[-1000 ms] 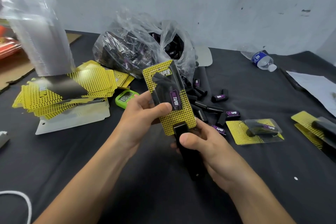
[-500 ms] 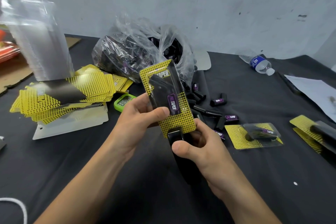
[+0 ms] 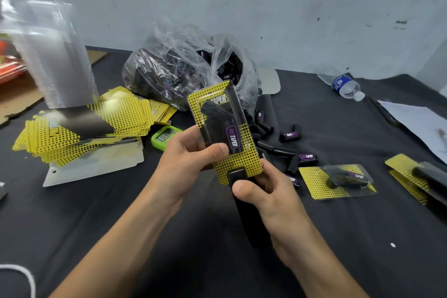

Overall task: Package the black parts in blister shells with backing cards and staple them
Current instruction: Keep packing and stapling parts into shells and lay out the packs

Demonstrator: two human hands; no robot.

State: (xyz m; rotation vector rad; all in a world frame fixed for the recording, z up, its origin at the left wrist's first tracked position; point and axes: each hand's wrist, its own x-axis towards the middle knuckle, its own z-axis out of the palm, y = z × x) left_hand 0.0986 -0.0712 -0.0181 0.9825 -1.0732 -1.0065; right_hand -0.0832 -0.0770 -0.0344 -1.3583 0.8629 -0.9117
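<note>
Head view: left hand [image 3: 191,155] pinches the blister pack [image 3: 223,133]; right hand [image 3: 268,197] grips the stapler [image 3: 249,210] over its bottom edge.

glossy clear plastic shell [image 3: 219,116] over matt printed backing card [image 3: 238,164].

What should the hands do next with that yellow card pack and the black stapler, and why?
Probably squeeze the stapler shut. Its nose already sits over the bottom edge of the yellow package, which the left hand holds steady with the black part inside its clear shell, while the right hand grips the stapler with the thumb on top. Whether a staple is already in that edge cannot be seen.
</note>
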